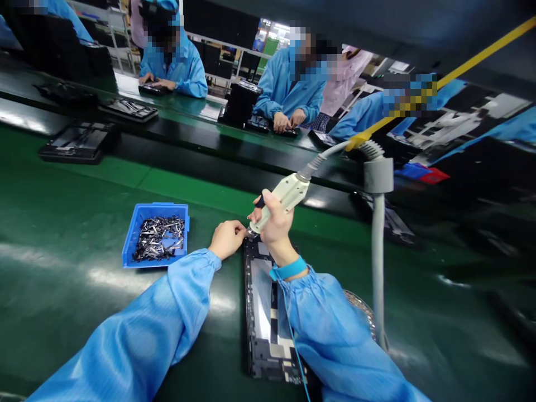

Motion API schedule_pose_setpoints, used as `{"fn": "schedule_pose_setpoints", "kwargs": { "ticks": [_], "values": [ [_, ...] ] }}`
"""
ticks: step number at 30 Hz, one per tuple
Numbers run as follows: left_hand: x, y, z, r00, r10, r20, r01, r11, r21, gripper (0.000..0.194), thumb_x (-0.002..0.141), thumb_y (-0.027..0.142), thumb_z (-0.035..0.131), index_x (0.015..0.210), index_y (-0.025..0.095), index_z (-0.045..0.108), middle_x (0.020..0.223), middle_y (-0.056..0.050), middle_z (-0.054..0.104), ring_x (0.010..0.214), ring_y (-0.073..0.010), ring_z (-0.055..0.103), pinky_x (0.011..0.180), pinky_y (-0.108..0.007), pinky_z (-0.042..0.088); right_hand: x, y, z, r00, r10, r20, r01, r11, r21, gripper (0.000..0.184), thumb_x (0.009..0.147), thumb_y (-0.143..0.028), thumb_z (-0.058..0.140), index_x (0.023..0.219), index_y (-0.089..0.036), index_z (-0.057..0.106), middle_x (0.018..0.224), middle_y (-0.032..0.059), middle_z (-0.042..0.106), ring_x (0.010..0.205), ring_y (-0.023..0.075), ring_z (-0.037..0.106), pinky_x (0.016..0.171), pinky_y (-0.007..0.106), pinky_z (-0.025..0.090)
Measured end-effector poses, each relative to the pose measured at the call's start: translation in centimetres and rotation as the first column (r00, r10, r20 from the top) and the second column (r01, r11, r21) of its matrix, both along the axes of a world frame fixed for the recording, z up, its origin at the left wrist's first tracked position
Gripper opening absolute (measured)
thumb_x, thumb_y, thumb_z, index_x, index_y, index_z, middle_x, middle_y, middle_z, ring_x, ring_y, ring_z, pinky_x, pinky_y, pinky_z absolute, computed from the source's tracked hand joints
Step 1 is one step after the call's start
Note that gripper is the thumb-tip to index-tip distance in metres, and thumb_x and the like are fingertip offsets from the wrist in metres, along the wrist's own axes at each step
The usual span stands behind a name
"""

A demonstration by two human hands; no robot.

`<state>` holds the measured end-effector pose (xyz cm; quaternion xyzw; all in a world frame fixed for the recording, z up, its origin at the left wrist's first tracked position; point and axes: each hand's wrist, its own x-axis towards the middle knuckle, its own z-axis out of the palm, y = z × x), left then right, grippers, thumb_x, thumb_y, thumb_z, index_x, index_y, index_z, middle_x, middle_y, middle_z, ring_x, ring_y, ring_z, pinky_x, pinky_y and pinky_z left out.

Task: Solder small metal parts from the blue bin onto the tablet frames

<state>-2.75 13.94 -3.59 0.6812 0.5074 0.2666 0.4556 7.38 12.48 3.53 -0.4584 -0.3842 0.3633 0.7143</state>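
A black device panel (263, 312) with an open back lies flat on the green bench in front of me. My right hand (274, 220) is wrapped round a cream electric screwdriver (281, 200), its tip down at the panel's far left corner. My left hand (226, 238) is curled right beside that tip, fingers pinched at the panel's corner; what they pinch is too small to see. A blue wrist strap (288, 269) with a thin cord sits on my right wrist. Both arms wear blue sleeves.
A blue bin (156, 207) of small metal parts stands left of my hands. A grey hose (378, 262) and a yellow cable (456, 71) run from the screwdriver on the right. Other panels (77, 142) lie on the dark belt behind. Several people in blue coats work across it.
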Motion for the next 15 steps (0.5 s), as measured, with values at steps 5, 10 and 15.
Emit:
{"fn": "schedule_pose_setpoints", "kwargs": {
  "ticks": [5, 10, 15],
  "values": [
    [-0.1, 0.2, 0.0, 1.000, 0.007, 0.015, -0.007, 1.000, 0.020, 0.014, 0.086, 0.012, 0.067, 0.073, 0.015, 0.071, 0.068, -0.001, 0.066, 0.062, -0.0137, 0.053, 0.065, -0.025, 0.033, -0.2, 0.2, -0.5, 1.000, 0.004, -0.019, -0.005, 1.000, -0.017, 0.044, 0.069, -0.057, 0.081, 0.065, -0.016, 0.063, 0.041, -0.0018, 0.048, 0.034, 0.0111, 0.045, 0.041, 0.025, 0.046],
    [-0.4, 0.6, -0.2, 1.000, 0.007, 0.016, -0.008, 0.998, 0.055, 0.017, 0.085, 0.014, 0.062, 0.069, 0.014, 0.066, 0.066, 0.000, 0.063, 0.064, -0.0137, 0.053, 0.067, -0.025, 0.033, -0.4, 0.2, 0.2, 0.997, -0.003, -0.083, 0.004, 1.000, 0.009, 0.047, 0.065, -0.058, 0.082, 0.063, -0.015, 0.063, 0.039, -0.0008, 0.048, 0.032, 0.0105, 0.044, 0.041, 0.024, 0.046],
    [-0.9, 1.0, -0.7, 1.000, -0.009, 0.022, 0.007, 0.995, 0.100, 0.022, 0.084, 0.033, 0.057, 0.074, 0.015, 0.064, 0.071, -0.004, 0.065, 0.067, -0.0166, 0.055, 0.069, -0.028, 0.038, 1.1, -2.9, 4.7, 0.984, 0.022, -0.176, 0.013, 0.980, 0.196, 0.051, 0.069, -0.064, 0.080, 0.074, -0.016, 0.066, 0.039, -0.0047, 0.043, 0.035, 0.0097, 0.044, 0.047, 0.025, 0.048]
  ]
}}
